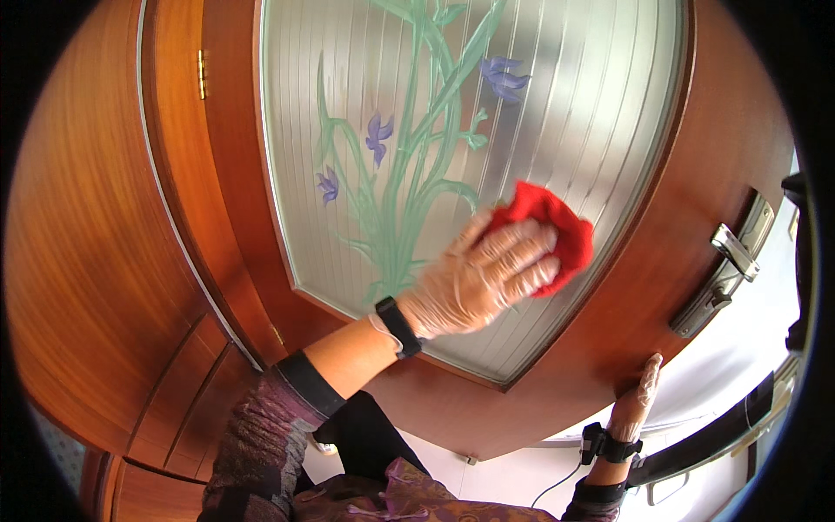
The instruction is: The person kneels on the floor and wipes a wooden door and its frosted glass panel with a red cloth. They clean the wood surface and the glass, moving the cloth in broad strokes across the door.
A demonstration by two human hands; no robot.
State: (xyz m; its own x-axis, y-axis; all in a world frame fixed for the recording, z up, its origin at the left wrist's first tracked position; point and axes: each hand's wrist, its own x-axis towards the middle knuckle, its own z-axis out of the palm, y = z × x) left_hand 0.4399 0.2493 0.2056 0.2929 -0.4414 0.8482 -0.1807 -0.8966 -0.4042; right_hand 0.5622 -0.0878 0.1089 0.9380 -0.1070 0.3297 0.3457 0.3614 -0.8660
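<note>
My left hand (pixel 483 274), in a clear plastic glove, presses a red cloth (pixel 571 245) flat against a ribbed glass panel (pixel 587 124). The panel is set in a reddish wooden door (pixel 724 85) and bears painted green stems with purple flowers (pixel 505 78). Part of the cloth lies hidden under my fingers. Lower right, my right hand (pixel 642 391), gloved as well, rests at the edge of the door below the metal lever handle (pixel 736 251). Its palm side is turned from view, and no object shows in it.
A brass hinge (pixel 201 74) joins the door to its wooden frame (pixel 176 130) on the left. Wood panelling (pixel 85 215) stands beyond it. Pale floor tiles (pixel 430 466) show under the door. A dark curved object (pixel 711 427) lies at the right, beside my right wrist.
</note>
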